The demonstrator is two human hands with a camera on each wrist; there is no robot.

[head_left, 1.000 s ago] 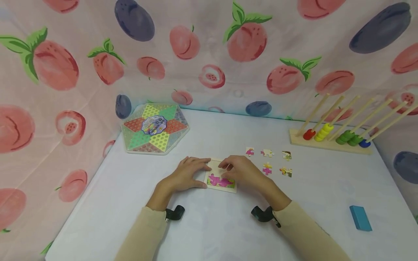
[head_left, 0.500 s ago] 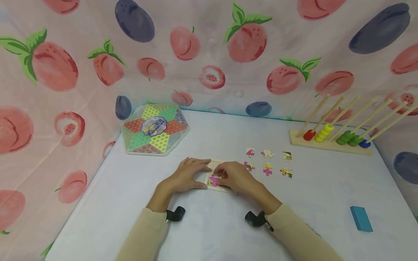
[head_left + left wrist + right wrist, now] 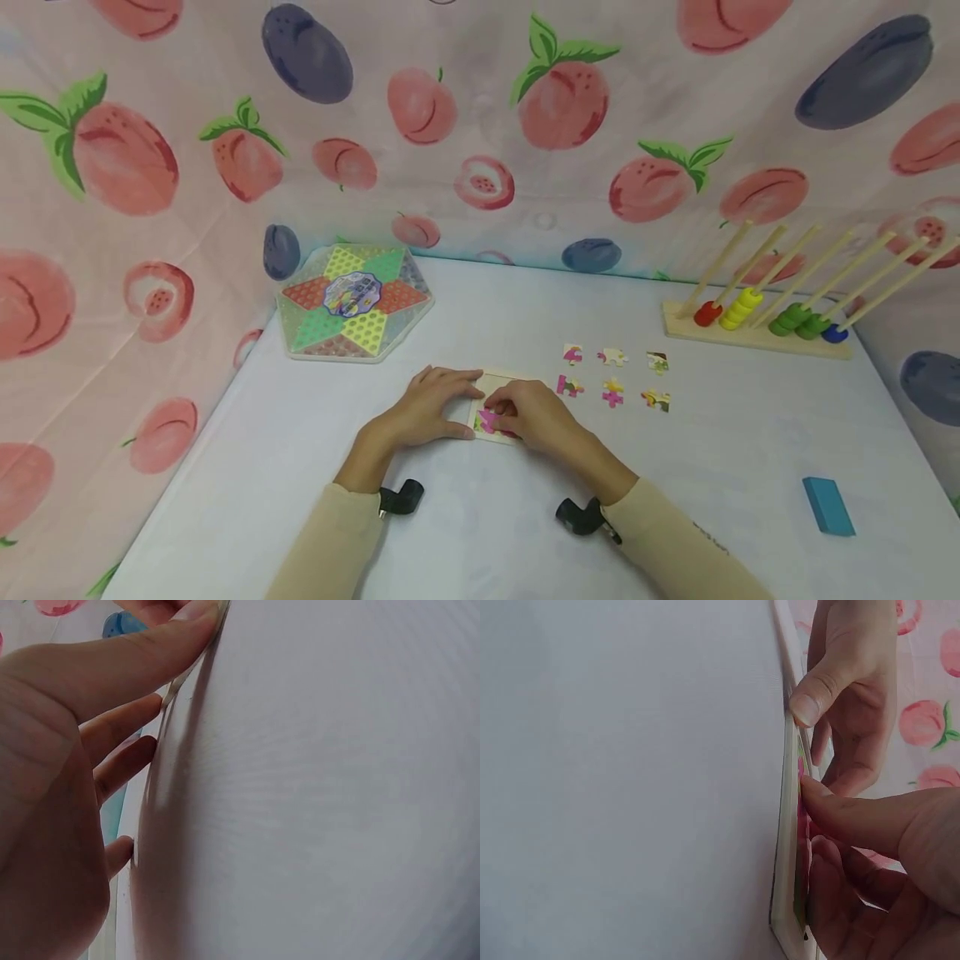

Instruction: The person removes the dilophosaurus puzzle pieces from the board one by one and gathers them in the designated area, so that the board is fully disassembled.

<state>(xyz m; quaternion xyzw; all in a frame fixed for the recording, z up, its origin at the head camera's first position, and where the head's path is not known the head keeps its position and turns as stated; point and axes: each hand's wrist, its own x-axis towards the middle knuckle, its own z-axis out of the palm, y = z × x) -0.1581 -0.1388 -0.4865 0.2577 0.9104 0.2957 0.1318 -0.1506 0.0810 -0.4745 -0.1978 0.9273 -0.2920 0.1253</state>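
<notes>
A small wooden jigsaw board (image 3: 493, 382) lies flat, with pink and green puzzle pieces (image 3: 487, 421) along its near side. My left hand (image 3: 425, 407) holds the board by its left side, thumb at the near corner and index finger at the far one. Over the board's right part is my right hand (image 3: 538, 418), its thumb and curled fingertips pinching at a pink piece, seen edge-on in the right wrist view (image 3: 802, 847). The fingers mostly hide that piece. Two rows of loose jigsaw pieces (image 3: 612, 357) lie to the right of the board.
A hexagonal Chinese checkers box (image 3: 356, 300) sits at the back left. A wooden peg abacus (image 3: 750, 329) with coloured beads stands at the back right. Nearer on the right lies a blue block (image 3: 828, 506). Fruit-printed cloth (image 3: 420, 183) hangs behind the white table (image 3: 247, 467).
My right hand has moved left and lower across the board, covering more of the pink pieces and uncovering one loose piece on the table. My left hand has stayed in place.
</notes>
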